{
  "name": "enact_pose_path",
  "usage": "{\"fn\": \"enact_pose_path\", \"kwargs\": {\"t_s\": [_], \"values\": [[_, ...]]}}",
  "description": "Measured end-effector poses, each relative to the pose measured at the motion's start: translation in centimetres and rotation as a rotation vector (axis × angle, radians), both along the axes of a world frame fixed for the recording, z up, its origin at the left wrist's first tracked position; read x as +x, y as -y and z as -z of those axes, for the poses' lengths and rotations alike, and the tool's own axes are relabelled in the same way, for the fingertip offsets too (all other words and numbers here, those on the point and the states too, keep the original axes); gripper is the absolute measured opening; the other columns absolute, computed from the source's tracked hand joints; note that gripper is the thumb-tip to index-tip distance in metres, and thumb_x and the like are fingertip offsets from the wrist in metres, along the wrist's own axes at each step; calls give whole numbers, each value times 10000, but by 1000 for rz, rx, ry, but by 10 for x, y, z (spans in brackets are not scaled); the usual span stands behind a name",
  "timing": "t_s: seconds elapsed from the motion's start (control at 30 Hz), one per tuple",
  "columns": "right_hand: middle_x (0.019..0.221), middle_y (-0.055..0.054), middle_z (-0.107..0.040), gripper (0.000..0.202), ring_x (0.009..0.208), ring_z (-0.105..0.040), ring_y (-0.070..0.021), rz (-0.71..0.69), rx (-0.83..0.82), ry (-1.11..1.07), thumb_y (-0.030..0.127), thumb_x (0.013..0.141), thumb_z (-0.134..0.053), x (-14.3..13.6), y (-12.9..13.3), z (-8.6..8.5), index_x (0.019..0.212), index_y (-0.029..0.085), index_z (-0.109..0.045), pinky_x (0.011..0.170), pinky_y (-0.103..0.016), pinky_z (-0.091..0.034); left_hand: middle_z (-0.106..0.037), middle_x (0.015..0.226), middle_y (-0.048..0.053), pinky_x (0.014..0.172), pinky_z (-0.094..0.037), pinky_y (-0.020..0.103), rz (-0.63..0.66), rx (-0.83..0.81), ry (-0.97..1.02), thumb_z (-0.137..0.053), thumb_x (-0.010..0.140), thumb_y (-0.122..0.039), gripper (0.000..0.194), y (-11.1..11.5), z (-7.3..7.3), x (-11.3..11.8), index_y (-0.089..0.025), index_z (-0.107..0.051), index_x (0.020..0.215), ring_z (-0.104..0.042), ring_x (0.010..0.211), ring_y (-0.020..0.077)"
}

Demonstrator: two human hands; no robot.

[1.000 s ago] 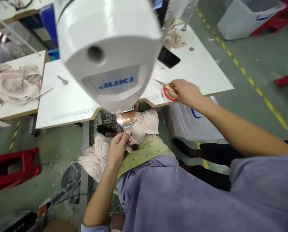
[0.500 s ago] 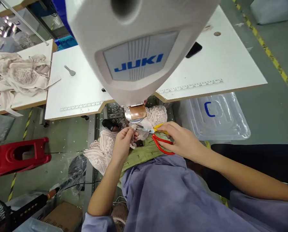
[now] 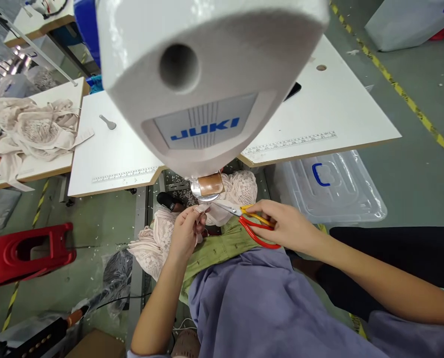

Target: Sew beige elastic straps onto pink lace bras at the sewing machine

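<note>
My right hand (image 3: 277,219) is closed on scissors (image 3: 252,223) with one red and one yellow handle. Their blades point left, just under the sewing machine's metal end (image 3: 207,187). Pinched in my left hand (image 3: 187,226) is the edge of a pale fabric piece, close to the blade tips but apart from them. Cream lace garments (image 3: 152,243) lie left of this hand, and more cream lace (image 3: 241,189) hangs behind the blades. A green cloth (image 3: 222,248) covers my lap below both hands.
A white sewing machine head (image 3: 207,89) looms over my hands. White tabletops with printed rulers (image 3: 289,144) flank it. A lidded clear bin (image 3: 341,189) stands at the right, a red stool (image 3: 28,253) at the left. Cream garments (image 3: 39,124) are heaped on the left table.
The scissors have drawn back to the right, away from my left fingers, and their handles have closed somewhat. My left hand has shifted slightly left. The whole view has tilted upward.
</note>
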State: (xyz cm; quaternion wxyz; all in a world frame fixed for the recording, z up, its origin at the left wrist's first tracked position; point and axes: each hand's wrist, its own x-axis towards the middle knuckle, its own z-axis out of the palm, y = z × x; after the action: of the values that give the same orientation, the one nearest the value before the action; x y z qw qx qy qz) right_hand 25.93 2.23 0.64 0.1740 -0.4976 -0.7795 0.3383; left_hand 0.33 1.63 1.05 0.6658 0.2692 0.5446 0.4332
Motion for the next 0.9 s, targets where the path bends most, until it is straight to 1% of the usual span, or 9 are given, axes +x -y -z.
{"fn": "enact_pose_path", "kwargs": {"t_s": [0.1,0.17,0.3,0.37,0.47,0.57,0.7,0.8,0.9], "values": [[932,-31,-719,301,604,-634,-158,5,-54,-25,365,800,-676,-3,5,-3,1065,239,-612,551,-299,-510,-409,556,-74,470,-222,197,-51,-5,40,-739,754,-503,388,0,1,-2,-174,-547,680,-273,472,45],[973,-44,-713,331,634,-643,-165,-11,-63,-37,386,809,-669,-8,7,-4,1093,236,-590,569,-310,-525,-450,569,-64,474,-246,194,-70,-9,49,-778,730,-499,410,1,1,-3,-176,-534,665,-318,483,46],[1073,-66,-704,356,720,-670,-184,-20,-36,-35,375,815,-668,-20,5,0,1134,238,-585,608,-326,-544,-578,649,-18,526,-358,198,-93,13,-3,-798,740,-479,361,2,-2,-4,-159,-632,720,-452,557,66],[1087,-66,-705,356,748,-680,-193,-15,-7,-37,367,813,-675,-23,2,2,1135,243,-586,620,-330,-546,-607,669,-10,541,-385,201,-121,39,-57,-793,753,-480,349,2,-4,-4,-155,-666,750,-470,571,70],[1086,-68,-708,351,768,-689,-199,-8,29,-53,355,812,-681,-26,0,3,1132,248,-586,629,-331,-545,-620,671,-8,539,-391,206,-159,57,-102,-785,760,-493,352,2,-6,-5,-158,-676,763,-472,569,72],[1100,-71,-710,350,825,-707,-214,-17,20,-57,355,811,-684,-30,0,2,1130,247,-587,659,-338,-556,-628,665,-6,552,-405,209,-126,68,-131,-769,777,-493,349,3,-4,-5,-159,-678,744,-487,567,74],[1138,-68,-709,366,886,-713,-224,-38,-30,-48,371,818,-680,-37,-1,2,1147,238,-595,706,-348,-562,-661,688,7,573,-438,213,-33,82,-183,-724,828,-474,327,5,-1,-3,-159,-687,746,-542,577,85],[1097,-59,-718,359,849,-706,-212,-38,-63,-42,372,816,-680,-41,-3,3,1138,229,-610,693,-335,-548,-679,706,14,599,-466,217,-6,107,-201,-698,857,-436,294,6,0,-4,-160,-690,755,-576,596,93],[1025,-39,-730,343,758,-686,-190,-49,-109,-26,371,814,-693,-41,-6,2,1120,231,-626,638,-311,-520,-683,712,16,604,-476,219,1,109,-218,-691,863,-418,277,6,-1,-6,-160,-688,762,-587,602,97]]}}
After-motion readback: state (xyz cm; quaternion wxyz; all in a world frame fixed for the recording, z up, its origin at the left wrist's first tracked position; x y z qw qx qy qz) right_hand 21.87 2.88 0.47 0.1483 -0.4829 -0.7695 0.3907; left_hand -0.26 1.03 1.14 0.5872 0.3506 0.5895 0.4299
